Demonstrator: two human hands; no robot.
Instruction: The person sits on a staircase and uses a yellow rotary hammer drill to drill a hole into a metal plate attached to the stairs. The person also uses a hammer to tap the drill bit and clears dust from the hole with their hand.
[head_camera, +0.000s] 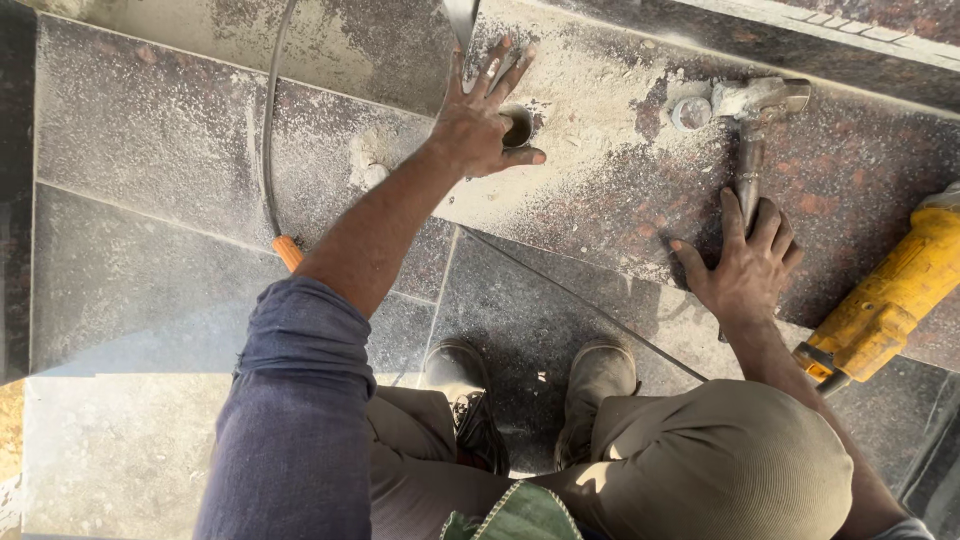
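Item one: your left hand (480, 115). You are spreading it flat, fingers fanned wide and holding nothing, palm pressing on the dusty stone slab (600, 190). Your thumb is lying just beside the round drilled hole (518, 127), and the palm is touching the hole's rim. The arm is stretching forward at full length, its blue sleeve (295, 400) pushed up to the elbow.

Item two: your right hand (745, 265). You are laying it open and flat on the same slab, well to the right of the hole, gripping nothing. Your fingertips are touching the lower end of the hammer's handle (750, 175); the hammer's head is lying farther up the slab, level with the hole.

Item three: yellow power tool (885, 300), lying on the slab just right of your right hand, far from the hole.

Item four: grey cable with orange collar (287, 250), trailing left of the hole.

Item five: your boots (530, 395), standing on the lower tile below the hole.
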